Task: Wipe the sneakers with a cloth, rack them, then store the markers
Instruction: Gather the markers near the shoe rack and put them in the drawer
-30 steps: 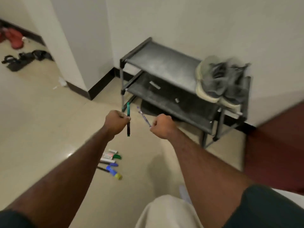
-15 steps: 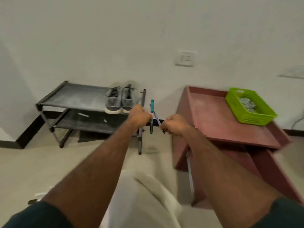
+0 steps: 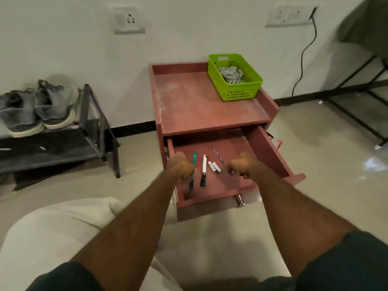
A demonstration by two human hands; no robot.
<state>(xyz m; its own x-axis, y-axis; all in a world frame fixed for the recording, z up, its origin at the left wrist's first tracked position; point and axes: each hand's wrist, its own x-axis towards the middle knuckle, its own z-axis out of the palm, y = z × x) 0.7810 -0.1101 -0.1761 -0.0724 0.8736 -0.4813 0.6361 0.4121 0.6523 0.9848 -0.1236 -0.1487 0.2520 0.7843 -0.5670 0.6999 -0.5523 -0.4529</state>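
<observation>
The open reddish-brown wooden drawer [image 3: 220, 183] is reachable from above; its raised side walls and front lip bound the way in, and the cabinet's top counter [image 3: 201, 101] overhangs its back edge. On the drawer floor a black-and-white marker [image 3: 203, 170] and two small white caps [image 3: 214, 166] take up the middle, leaving bare floor toward the back edge and front right corner. The green plastic basket [image 3: 237, 80] fills the counter's back right corner.

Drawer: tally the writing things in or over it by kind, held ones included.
Teal-capped marker, held in left hand: 1
White marker with black cap: 1
Small white sticks: 2
Thin blue pen, held in right hand: 1
Total: 5
</observation>
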